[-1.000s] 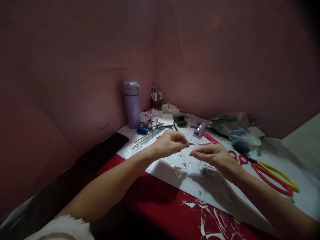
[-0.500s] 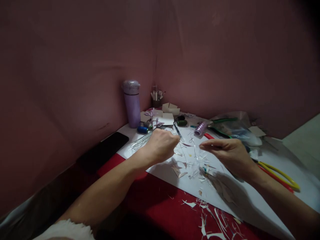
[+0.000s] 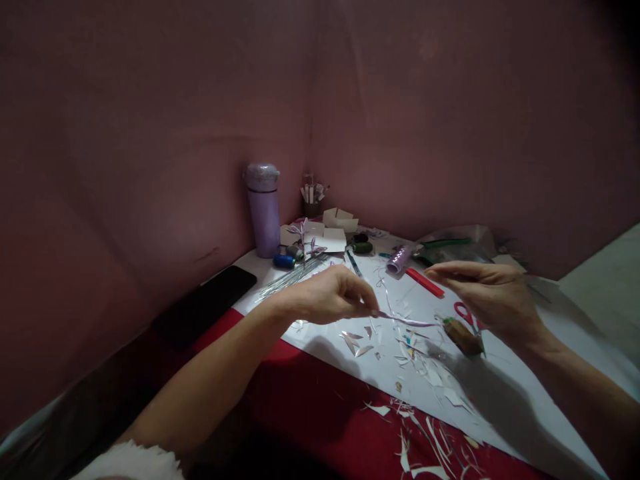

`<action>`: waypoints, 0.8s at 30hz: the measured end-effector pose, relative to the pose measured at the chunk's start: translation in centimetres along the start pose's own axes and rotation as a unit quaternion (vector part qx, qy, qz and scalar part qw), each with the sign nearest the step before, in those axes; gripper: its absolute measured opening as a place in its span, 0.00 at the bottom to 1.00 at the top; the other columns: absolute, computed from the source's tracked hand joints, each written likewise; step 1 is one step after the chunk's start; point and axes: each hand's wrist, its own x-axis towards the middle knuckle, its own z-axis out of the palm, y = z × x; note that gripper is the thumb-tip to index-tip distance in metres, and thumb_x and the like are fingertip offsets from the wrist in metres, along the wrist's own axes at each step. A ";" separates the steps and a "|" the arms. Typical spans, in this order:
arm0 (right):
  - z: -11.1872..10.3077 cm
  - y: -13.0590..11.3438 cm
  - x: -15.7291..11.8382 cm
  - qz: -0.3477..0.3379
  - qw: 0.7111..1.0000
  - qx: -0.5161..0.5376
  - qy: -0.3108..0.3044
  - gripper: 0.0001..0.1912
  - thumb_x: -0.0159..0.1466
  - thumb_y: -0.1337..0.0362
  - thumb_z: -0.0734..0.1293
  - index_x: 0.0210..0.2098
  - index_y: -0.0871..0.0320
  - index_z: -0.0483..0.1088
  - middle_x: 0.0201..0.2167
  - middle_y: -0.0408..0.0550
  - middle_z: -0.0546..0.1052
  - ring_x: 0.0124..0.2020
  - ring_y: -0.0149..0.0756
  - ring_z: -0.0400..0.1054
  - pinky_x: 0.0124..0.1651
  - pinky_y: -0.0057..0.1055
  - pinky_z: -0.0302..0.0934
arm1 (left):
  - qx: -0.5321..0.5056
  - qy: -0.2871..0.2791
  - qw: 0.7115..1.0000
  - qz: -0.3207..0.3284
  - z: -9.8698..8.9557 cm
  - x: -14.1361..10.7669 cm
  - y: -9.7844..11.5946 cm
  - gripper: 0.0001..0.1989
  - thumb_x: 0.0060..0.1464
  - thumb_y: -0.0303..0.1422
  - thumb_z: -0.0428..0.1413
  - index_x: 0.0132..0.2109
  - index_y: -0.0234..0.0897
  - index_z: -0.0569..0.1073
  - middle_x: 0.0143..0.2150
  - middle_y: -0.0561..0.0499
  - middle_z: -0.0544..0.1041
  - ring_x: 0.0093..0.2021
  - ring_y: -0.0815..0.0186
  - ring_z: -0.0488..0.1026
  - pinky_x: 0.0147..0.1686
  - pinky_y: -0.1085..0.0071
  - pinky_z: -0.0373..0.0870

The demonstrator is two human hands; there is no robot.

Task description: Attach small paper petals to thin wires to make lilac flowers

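Observation:
My left hand (image 3: 340, 293) is closed in a pinch on one end of a thin lilac-wrapped stem (image 3: 407, 321), which points right above the white paper. To the right, my right hand (image 3: 490, 297) is raised with thumb and fingers pressed together; whatever lies in that pinch is too fine to make out. Just below it is a brown thread spool (image 3: 464, 337) with a green end, close to the stem's far tip. Red scissor handles (image 3: 463, 312) show partly behind the right hand.
Paper scraps (image 3: 355, 341) litter the white sheet and red cloth (image 3: 300, 393). Behind are a purple bottle (image 3: 265, 217), a blue thread spool (image 3: 284, 261), metal wires (image 3: 285, 283), a shiny lilac roll (image 3: 399, 260) and a plastic bag (image 3: 465, 243). A black phone (image 3: 220, 293) lies left.
My left hand has turned from a fist-like shape, and the lilac stem now shows in its fingers. My right hand has shifted right, uncovering the brown spool and scissor handles.

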 end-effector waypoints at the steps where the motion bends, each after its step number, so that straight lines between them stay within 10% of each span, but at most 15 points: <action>1: 0.4 -0.1 0.0 0.024 1.000 0.018 -0.002 0.09 0.48 0.57 0.72 0.27 0.55 0.78 0.27 0.51 0.80 0.29 0.44 0.73 0.30 0.38 0.65 | -0.117 -0.035 0.993 -0.001 0.1 0.1 0.0 0.07 0.48 0.28 0.55 0.35 0.32 0.76 0.23 0.52 0.70 0.21 0.75 0.59 0.22 0.76 0.55; 4: 1.9 -0.4 -0.5 0.063 0.994 0.069 -0.049 0.07 0.47 0.58 0.73 0.25 0.53 0.78 0.27 0.48 0.80 0.30 0.42 0.72 0.33 0.36 0.65 | -0.318 -0.079 0.945 -0.016 0.6 0.2 0.0 0.08 0.46 0.30 0.58 0.35 0.30 0.76 0.19 0.56 0.65 0.17 0.78 0.55 0.17 0.78 0.49; 11: 4.6 -0.9 -2.5 0.170 0.961 0.126 -0.176 0.09 0.47 0.59 0.73 0.23 0.59 0.78 0.18 0.46 0.76 0.21 0.36 0.69 0.23 0.31 0.61 | -0.408 -0.056 0.911 -0.030 1.7 0.5 -0.4 0.08 0.45 0.31 0.60 0.34 0.30 0.74 0.16 0.59 0.61 0.15 0.79 0.51 0.14 0.78 0.40; 20: 4.3 -0.5 -1.7 0.035 0.996 0.083 0.022 0.09 0.48 0.58 0.73 0.27 0.56 0.78 0.28 0.48 0.80 0.33 0.42 0.73 0.38 0.37 0.66 | -0.443 -0.243 0.854 -0.126 5.1 1.1 -0.7 0.06 0.46 0.31 0.60 0.31 0.31 0.75 0.14 0.62 0.51 0.14 0.78 0.43 0.13 0.78 0.37; 24: 5.0 -0.5 -2.6 0.044 0.996 0.077 -0.032 0.08 0.50 0.59 0.71 0.27 0.56 0.78 0.29 0.48 0.80 0.33 0.42 0.73 0.37 0.35 0.66 | -0.429 -0.195 0.873 -0.128 5.9 0.9 -0.3 0.08 0.45 0.33 0.61 0.32 0.32 0.75 0.14 0.61 0.55 0.14 0.79 0.47 0.14 0.79 0.40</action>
